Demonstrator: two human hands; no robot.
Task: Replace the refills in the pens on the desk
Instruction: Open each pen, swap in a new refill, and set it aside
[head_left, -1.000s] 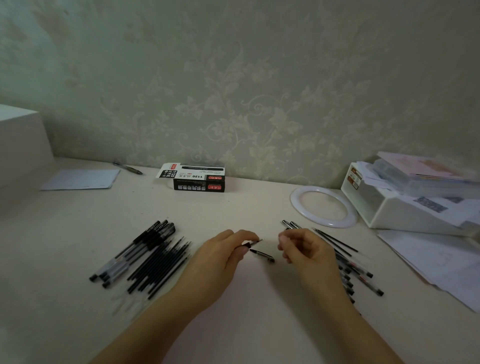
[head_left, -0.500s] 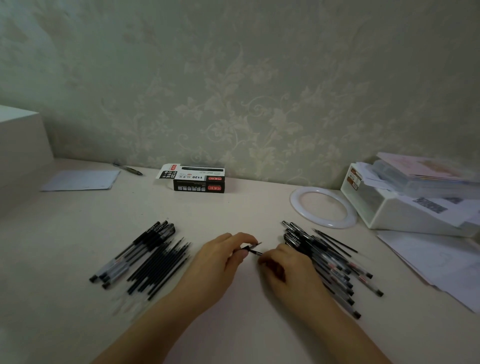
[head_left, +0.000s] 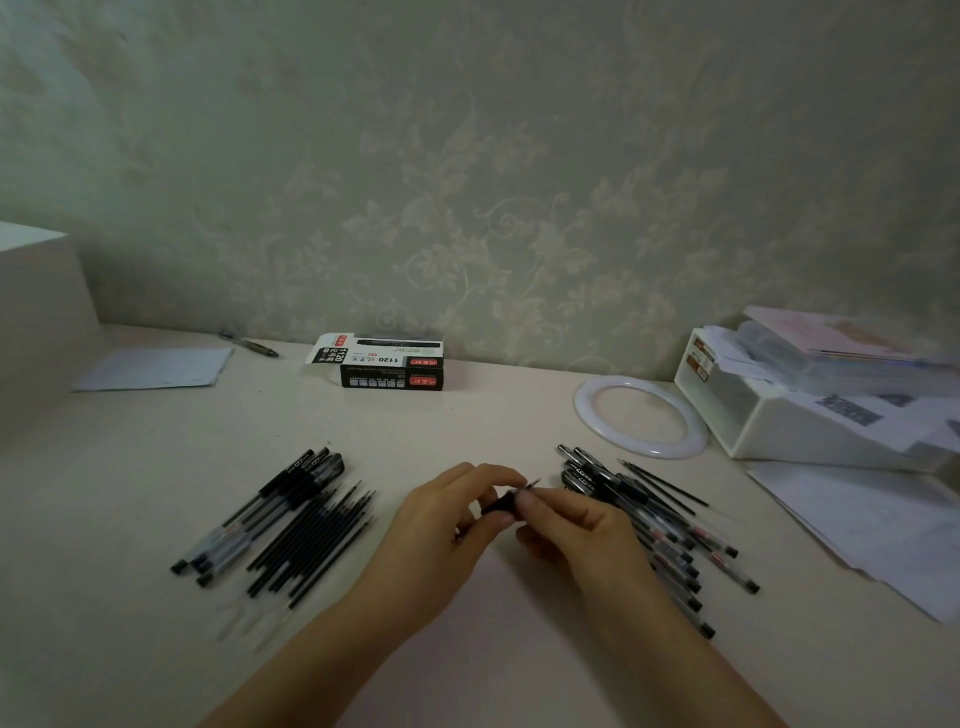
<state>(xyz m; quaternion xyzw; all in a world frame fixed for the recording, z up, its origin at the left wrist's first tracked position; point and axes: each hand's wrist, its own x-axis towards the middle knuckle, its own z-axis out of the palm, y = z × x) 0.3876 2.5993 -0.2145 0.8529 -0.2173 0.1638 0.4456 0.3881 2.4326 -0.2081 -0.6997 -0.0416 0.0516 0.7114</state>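
At the desk's middle, my left hand grips a pen whose metal tip points right and away. My right hand pinches the same pen's black grip section just behind the tip. Most of the pen's barrel is hidden inside my left hand. A pile of several pens lies to the left, with several loose black refills beside it. Another pile of several pens lies to the right of my right hand, with a few thin refills along its far side.
A black and white refill box stands at the back by the wall. A white ring lies at the back right, next to a white storage box with papers. A paper sheet and a single pen lie at the back left.
My right hand picked the small black piece off the desk, moved left and joined my left hand at the pen's tip end. The right pile of pens came into full view.
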